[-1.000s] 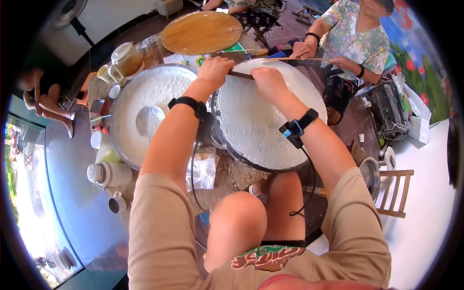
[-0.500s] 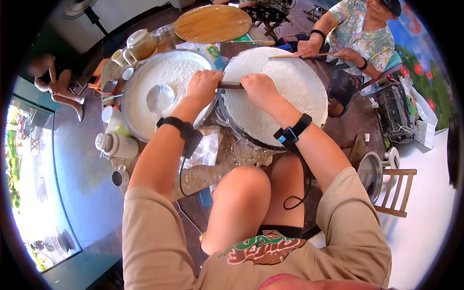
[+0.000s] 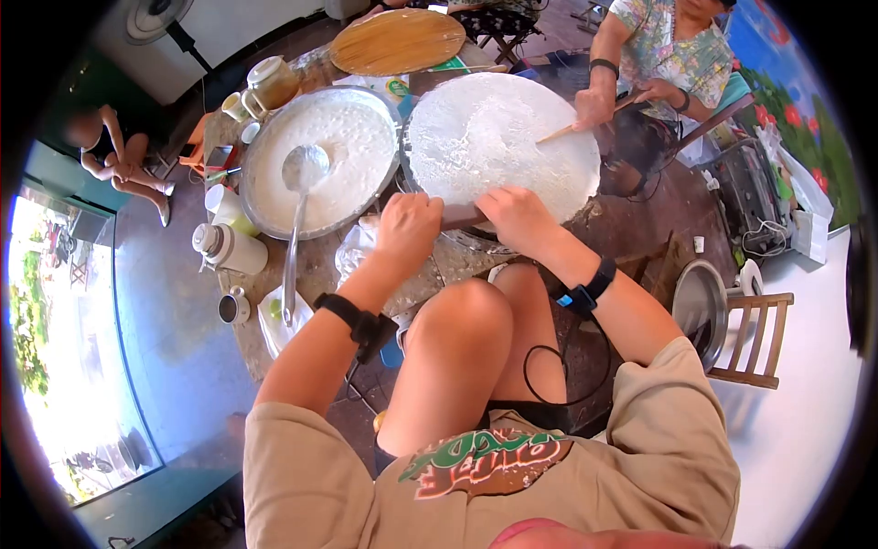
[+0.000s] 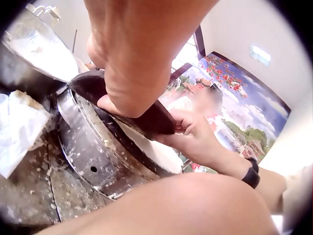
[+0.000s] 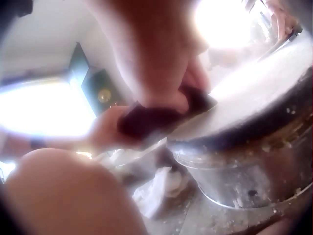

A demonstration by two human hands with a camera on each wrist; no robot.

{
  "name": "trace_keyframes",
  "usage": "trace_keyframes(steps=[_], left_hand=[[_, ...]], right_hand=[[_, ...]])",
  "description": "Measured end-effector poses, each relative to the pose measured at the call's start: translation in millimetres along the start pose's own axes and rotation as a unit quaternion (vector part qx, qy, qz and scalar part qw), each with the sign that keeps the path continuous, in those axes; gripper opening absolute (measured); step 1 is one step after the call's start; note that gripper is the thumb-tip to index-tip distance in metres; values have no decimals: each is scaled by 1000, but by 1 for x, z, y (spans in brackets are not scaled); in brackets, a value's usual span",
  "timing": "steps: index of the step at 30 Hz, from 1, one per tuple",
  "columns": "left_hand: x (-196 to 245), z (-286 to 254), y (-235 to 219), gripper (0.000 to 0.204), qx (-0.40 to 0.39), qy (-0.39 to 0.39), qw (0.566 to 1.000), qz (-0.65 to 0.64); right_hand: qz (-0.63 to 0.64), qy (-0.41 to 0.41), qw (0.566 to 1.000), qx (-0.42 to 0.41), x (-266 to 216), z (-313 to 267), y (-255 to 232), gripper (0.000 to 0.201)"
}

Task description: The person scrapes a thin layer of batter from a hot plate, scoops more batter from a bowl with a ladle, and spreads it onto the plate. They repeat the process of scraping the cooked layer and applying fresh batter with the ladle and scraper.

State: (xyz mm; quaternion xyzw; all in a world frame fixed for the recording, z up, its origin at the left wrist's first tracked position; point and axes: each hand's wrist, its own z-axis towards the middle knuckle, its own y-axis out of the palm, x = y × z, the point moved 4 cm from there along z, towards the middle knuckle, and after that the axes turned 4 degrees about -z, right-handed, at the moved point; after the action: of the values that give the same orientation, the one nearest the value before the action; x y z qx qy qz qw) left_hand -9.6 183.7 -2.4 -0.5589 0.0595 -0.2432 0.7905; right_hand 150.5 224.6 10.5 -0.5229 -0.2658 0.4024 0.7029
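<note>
Left hand [image 3: 409,224] and right hand [image 3: 518,220] clamp fingers on 1 dark board [image 3: 460,217]. It's at the rim of a griddle [image 5: 269,122].

dark scraper [image 3: 462,217] ends hidden by left hand [image 3: 410,224] and right hand [image 3: 519,218] in head view, floral-shirted person [image 3: 675,59] cut off at top right, far-left seated person's [image 3: 123,151] head blurred, fan [image 3: 157,18] clipped upper left, round griddle [image 5: 254,178] running off right edge in right wrist view
</note>
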Motion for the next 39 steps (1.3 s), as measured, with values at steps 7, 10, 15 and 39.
trace_keyframes(steps=[7,10,15,39], left_hand=[[46,7,4,11,-18,33,999,-32],[58,20,10,12,-68,38,996,-38],[31,89,-1,14,-119,56,991,-26],[-131,265,84,18,-1,39,999,6]], right_hand=[[-3,18,999,31,0,-52,-23,14],[-6,49,999,11,8,-70,-29,14],[22,113,993,13,48,-47,-45,10],[-102,197,975,-33,210,126,32,13]])
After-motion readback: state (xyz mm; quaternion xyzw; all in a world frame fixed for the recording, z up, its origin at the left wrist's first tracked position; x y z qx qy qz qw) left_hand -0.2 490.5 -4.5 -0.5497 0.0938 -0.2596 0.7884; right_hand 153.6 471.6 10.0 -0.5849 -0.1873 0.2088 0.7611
